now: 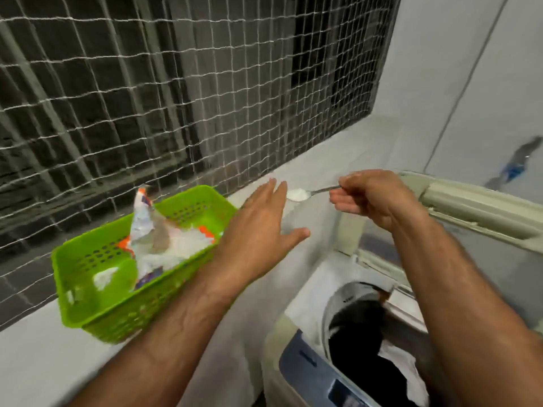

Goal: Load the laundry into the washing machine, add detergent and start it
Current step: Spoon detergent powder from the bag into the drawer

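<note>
Fingers (345, 201) of our right hand (373, 198) pinch a heaped spoon (305, 194); left hand (261, 230) hovers flat, empty. We advise carrying it level over the drum (364, 327).

Bright green basket (117, 292) at lower left, dotted with rows of small holes. Inside it, a white packet (152, 230) with orange and blue print. White powder (297, 194) heaps on the silver spoon (318, 190). Lower right, dark and white laundry (379, 348) fills the cream washing machine (296, 315) with its blue-grey panel (317, 374).

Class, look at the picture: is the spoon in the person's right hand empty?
No: the spoon held by the right hand carries a heap of white powder.
</note>
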